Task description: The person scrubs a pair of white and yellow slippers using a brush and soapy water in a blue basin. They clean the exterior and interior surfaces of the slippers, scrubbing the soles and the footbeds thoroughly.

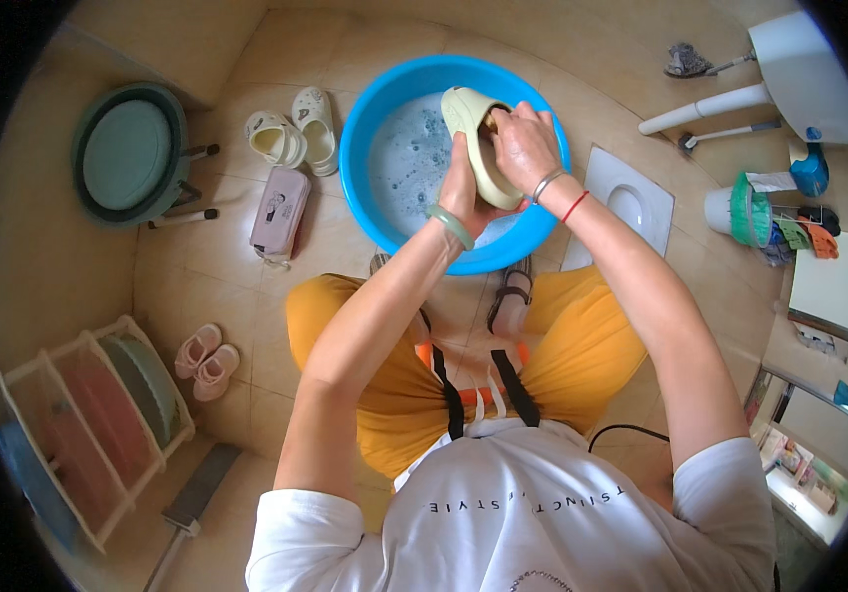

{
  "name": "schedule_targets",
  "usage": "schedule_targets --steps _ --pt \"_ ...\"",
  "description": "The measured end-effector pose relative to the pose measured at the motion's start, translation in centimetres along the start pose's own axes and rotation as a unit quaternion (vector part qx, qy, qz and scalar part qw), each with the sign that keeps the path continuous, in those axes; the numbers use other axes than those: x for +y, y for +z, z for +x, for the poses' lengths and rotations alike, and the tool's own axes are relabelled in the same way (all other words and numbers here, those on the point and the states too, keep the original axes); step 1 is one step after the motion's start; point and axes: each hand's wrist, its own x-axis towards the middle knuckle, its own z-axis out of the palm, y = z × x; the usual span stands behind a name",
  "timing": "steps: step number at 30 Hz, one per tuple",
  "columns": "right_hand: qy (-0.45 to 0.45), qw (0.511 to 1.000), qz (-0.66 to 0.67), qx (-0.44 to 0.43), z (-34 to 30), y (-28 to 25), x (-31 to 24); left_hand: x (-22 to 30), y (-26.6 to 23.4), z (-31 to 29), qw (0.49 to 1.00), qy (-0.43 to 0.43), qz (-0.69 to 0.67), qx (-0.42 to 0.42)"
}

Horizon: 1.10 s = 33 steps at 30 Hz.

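A pale yellow-green clog (465, 111) is held tilted over a blue basin (357, 197) of sudsy water (406, 163). My left hand (461, 187) supports it from the near left side, fingers wrapped beneath the sole. At the shoe's opening is my right hand (526, 148), its fingers curled and reaching partly inside. Whatever those fingers may grip is hidden by the hand and the shoe's rim. A pair of cream clogs (317, 133) stands on the floor left of the basin, beside a greyish-pink zip case (280, 212).
Pink shoes (214, 362) sit near a rack of basins (98, 424) on the left. A green folding basin (128, 158) leans at the far left wall. To the right are a squat toilet (641, 202), a small bin (740, 210) and a white pipe (705, 109).
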Motion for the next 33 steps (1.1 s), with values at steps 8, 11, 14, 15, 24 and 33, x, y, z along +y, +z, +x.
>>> schedule_targets --steps 8,11,14,15,24,33 --pt "-0.072 0.991 0.102 0.039 -7.2 -4.9 -5.5 2.0 -1.6 -0.4 0.995 0.048 0.029 0.083" --pt "-0.033 0.997 0.065 0.03 -5.4 -4.2 -4.5 1.3 -1.2 0.1 0.993 0.053 0.023 0.104" --pt "0.005 1.0 0.007 -0.003 -0.9 -1.3 -1.2 -0.1 0.1 0.0 0.999 0.019 0.023 0.03" --pt "0.018 0.999 0.001 -0.046 0.1 -0.5 0.5 -0.3 0.7 0.3 1.0 -0.003 0.007 0.016" --pt "-0.075 0.992 0.099 0.012 -6.5 -4.4 -4.9 1.0 -3.2 0.6 0.998 0.012 -0.02 0.058" --pt "-0.002 0.999 -0.007 -0.037 -0.5 -0.1 0.2 -0.2 0.4 -0.5 1.0 -0.022 0.018 -0.002"
